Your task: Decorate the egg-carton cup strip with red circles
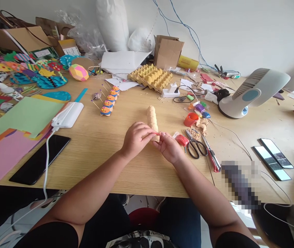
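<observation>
A long strip of tan egg-carton cups (152,119) lies on the wooden table (102,137), pointing away from me. My left hand (136,137) and my right hand (169,146) meet at its near end. Both hands are closed in a pinch on a small red bit (157,133) pressed against the strip's near cup. Just right of my right hand lies a red lump in clear wrap (181,140), then black-handled scissors (196,146) and a red utility knife (212,156).
A painted egg-carton caterpillar (110,100) with toothpicks, a yellow egg tray (152,76), small clay pots (197,112), a white desk fan (252,93), a white power bank (68,114), a black phone (40,158), coloured paper (20,120) and two phones (273,156) crowd the table.
</observation>
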`<state>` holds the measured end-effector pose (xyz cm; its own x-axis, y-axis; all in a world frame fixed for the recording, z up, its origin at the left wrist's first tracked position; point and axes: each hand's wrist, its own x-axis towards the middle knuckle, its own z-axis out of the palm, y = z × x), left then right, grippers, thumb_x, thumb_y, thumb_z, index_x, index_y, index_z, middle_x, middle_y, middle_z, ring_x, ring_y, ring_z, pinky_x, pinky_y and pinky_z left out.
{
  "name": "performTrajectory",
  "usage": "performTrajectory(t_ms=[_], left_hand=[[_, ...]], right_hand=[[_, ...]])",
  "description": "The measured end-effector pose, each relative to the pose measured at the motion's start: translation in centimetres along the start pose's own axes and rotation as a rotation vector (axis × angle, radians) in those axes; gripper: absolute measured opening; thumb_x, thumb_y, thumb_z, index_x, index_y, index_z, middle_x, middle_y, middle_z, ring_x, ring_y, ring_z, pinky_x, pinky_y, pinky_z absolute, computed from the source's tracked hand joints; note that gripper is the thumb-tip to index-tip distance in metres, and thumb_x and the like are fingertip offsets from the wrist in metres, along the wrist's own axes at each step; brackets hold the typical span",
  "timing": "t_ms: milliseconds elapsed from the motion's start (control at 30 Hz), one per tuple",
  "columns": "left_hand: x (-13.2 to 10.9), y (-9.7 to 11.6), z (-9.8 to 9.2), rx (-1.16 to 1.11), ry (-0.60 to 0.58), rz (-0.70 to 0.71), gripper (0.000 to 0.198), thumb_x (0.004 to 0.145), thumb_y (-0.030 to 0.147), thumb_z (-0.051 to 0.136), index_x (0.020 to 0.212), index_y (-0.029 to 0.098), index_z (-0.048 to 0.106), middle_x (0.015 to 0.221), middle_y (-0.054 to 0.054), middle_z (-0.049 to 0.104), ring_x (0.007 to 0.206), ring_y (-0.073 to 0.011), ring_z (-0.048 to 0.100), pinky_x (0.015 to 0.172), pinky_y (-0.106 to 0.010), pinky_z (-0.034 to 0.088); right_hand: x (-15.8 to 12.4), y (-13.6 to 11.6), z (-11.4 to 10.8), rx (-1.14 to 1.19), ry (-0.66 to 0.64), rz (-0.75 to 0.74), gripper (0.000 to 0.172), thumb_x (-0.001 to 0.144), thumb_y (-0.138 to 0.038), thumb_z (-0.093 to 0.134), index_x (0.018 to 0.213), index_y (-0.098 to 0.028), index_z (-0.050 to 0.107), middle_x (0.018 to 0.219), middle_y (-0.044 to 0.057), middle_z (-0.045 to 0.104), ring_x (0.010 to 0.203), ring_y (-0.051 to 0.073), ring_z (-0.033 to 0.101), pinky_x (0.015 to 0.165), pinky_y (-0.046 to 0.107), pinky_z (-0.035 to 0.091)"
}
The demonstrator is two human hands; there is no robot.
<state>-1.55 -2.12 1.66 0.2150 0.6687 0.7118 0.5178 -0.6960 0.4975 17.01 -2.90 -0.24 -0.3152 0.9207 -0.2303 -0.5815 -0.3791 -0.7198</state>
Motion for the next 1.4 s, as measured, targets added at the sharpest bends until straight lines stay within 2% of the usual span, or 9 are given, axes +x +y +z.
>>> performTrajectory(t_ms=[100, 167, 400, 633, 800, 1000, 1133, 1400], left_hand=[[-0.1, -0.1, 0.1, -0.080, 0.071, -0.119, 0.012, 0.096, 0.031, 0.070, 0.097, 0.024, 0.080, 0.093, -0.003, 0.074, 0.092, -0.0183, 0.067, 0.088, -0.035, 0.053], [-0.2, -0.1, 0.4, -0.136, 0.068, -0.167, 0.011, 0.094, 0.032, 0.072, 0.096, 0.025, 0.080, 0.093, -0.002, 0.073, 0.091, -0.0176, 0.067, 0.088, -0.034, 0.053], [-0.7, 0.0, 1.2, -0.133, 0.022, -0.158, 0.009, 0.093, 0.030, 0.073, 0.095, 0.025, 0.081, 0.091, -0.003, 0.071, 0.091, -0.0176, 0.067, 0.090, -0.035, 0.053], [-0.8, -0.2, 1.4, -0.154, 0.019, -0.173, 0.008, 0.091, 0.025, 0.075, 0.097, 0.025, 0.080, 0.095, -0.004, 0.072, 0.095, -0.0187, 0.067, 0.092, -0.036, 0.052], [-0.7, 0.2, 1.3, -0.220, -0.010, -0.227, 0.008, 0.090, 0.024, 0.074, 0.096, 0.025, 0.079, 0.097, -0.005, 0.073, 0.097, -0.0198, 0.068, 0.094, -0.036, 0.052], [-0.8, 0.2, 1.4, -0.308, -0.031, -0.458, 0.019, 0.087, 0.037, 0.077, 0.100, 0.023, 0.076, 0.109, -0.007, 0.075, 0.107, -0.0223, 0.067, 0.090, -0.034, 0.050], [-1.1, 0.1, 1.7, -0.409, -0.056, -0.612, 0.027, 0.086, 0.046, 0.077, 0.099, 0.022, 0.076, 0.111, -0.007, 0.075, 0.105, -0.0225, 0.068, 0.091, -0.034, 0.049], [-1.4, 0.2, 2.6, -0.700, -0.021, -0.796, 0.038, 0.082, 0.049, 0.081, 0.105, 0.019, 0.074, 0.109, -0.007, 0.075, 0.104, -0.0210, 0.067, 0.091, -0.032, 0.051]], right_hand=[[0.1, -0.1, 0.0, 0.044, 0.049, 0.004, 0.022, 0.078, -0.031, 0.089, 0.085, -0.024, 0.068, 0.086, -0.005, 0.073, 0.084, 0.012, 0.070, 0.082, 0.026, 0.060], [0.1, -0.1, 0.1, 0.062, 0.061, 0.009, 0.022, 0.078, -0.028, 0.088, 0.085, -0.025, 0.067, 0.085, -0.005, 0.073, 0.082, 0.012, 0.070, 0.081, 0.025, 0.060], [0.0, 0.0, 0.4, 0.086, 0.046, 0.028, 0.026, 0.079, -0.028, 0.087, 0.096, -0.026, 0.068, 0.091, -0.005, 0.074, 0.082, 0.010, 0.070, 0.082, 0.024, 0.059], [-0.2, 0.0, 0.6, 0.066, 0.040, 0.025, 0.032, 0.073, -0.025, 0.092, 0.095, -0.026, 0.068, 0.095, -0.005, 0.076, 0.084, 0.010, 0.071, 0.081, 0.024, 0.058], [-0.1, -0.1, 0.6, 0.064, 0.059, 0.030, 0.040, 0.068, -0.026, 0.096, 0.095, -0.025, 0.067, 0.091, -0.005, 0.077, 0.081, 0.009, 0.071, 0.078, 0.021, 0.058], [-0.1, -0.2, 0.6, 0.030, 0.063, 0.025, 0.038, 0.069, -0.027, 0.095, 0.093, -0.026, 0.067, 0.096, -0.005, 0.079, 0.079, 0.009, 0.071, 0.075, 0.021, 0.059], [-0.2, -0.1, 0.7, 0.029, 0.065, 0.026, 0.040, 0.069, -0.025, 0.095, 0.097, -0.025, 0.068, 0.093, -0.005, 0.079, 0.079, 0.009, 0.071, 0.076, 0.022, 0.059], [0.1, 0.0, 0.4, 0.035, 0.053, 0.035, 0.035, 0.072, -0.024, 0.093, 0.100, -0.024, 0.072, 0.096, -0.004, 0.080, 0.081, 0.009, 0.072, 0.077, 0.021, 0.059]])
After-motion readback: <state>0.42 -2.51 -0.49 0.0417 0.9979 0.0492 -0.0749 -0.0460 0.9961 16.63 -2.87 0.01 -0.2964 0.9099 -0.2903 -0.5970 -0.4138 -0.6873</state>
